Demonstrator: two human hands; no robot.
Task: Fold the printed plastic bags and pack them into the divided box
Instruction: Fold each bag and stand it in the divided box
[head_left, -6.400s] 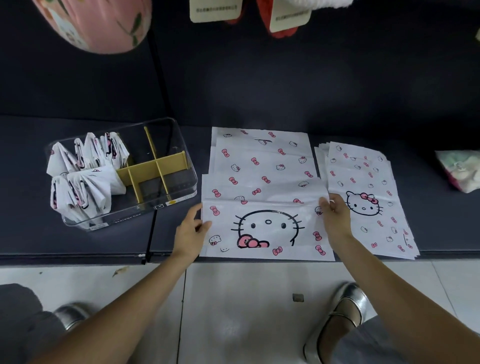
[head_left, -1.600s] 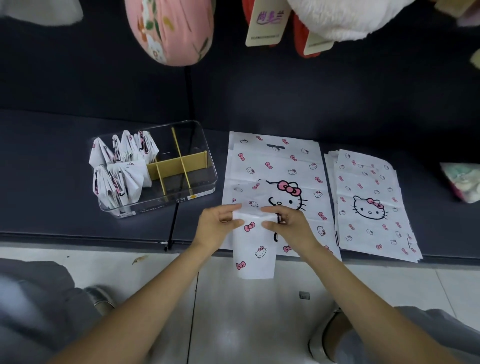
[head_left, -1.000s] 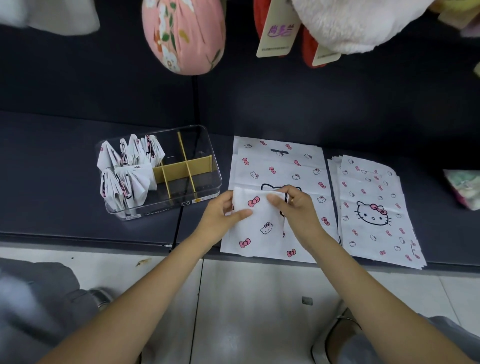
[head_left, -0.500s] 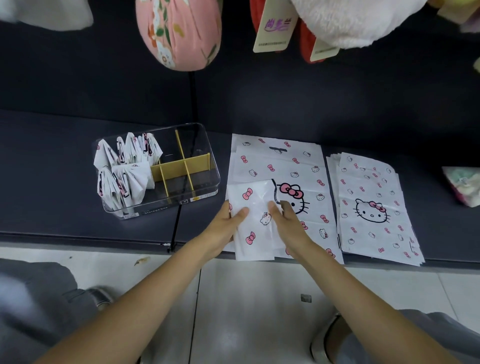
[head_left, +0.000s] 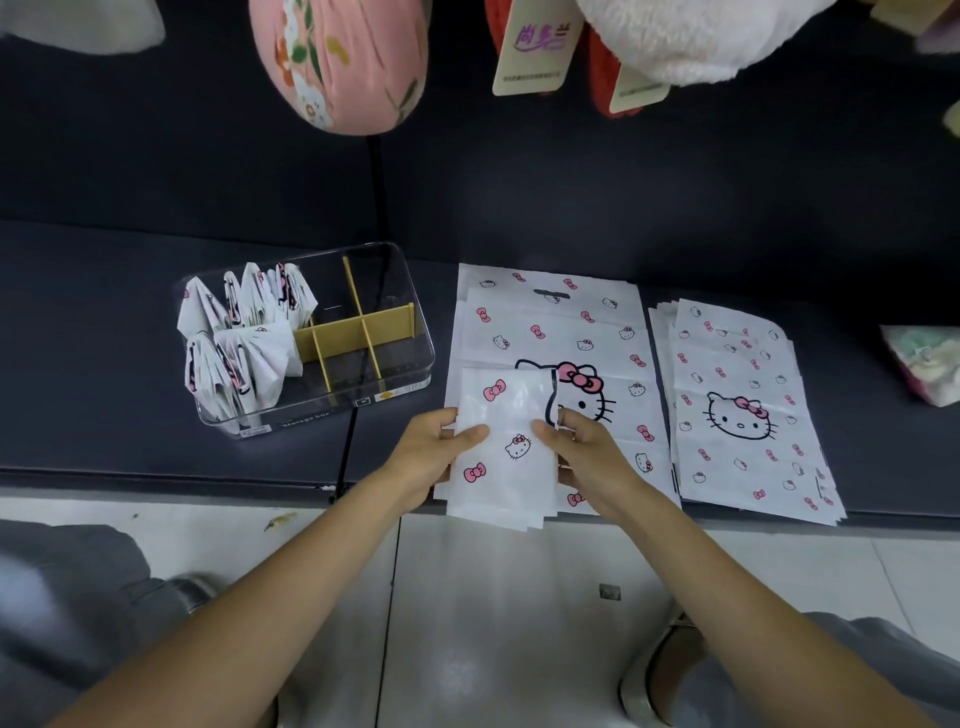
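Note:
A folded white bag (head_left: 506, 447) printed with pink bows and cat faces is held over the near edge of the shelf. My left hand (head_left: 434, 449) pinches its left edge, thumb on top. My right hand (head_left: 584, 449) pinches its right edge the same way. Under it lies a flat stack of printed bags (head_left: 561, 332). A second stack of printed bags (head_left: 737, 410) lies to the right. The clear divided box (head_left: 395, 332) with yellow dividers stands at the left. Several folded bags (head_left: 244, 338) fill its left compartments.
The dark shelf (head_left: 93, 364) ends in a front edge near my hands, with pale floor tiles below. A pink cushion (head_left: 340, 57), tagged plush items (head_left: 691, 36) hang overhead. A pale bundle (head_left: 924, 364) lies at the far right. My shoe (head_left: 654, 670) shows bottom right.
The large bag has been folded down into a narrow packet. Over the last second both hands kept hold of it and shifted it slightly toward the shelf's near edge.

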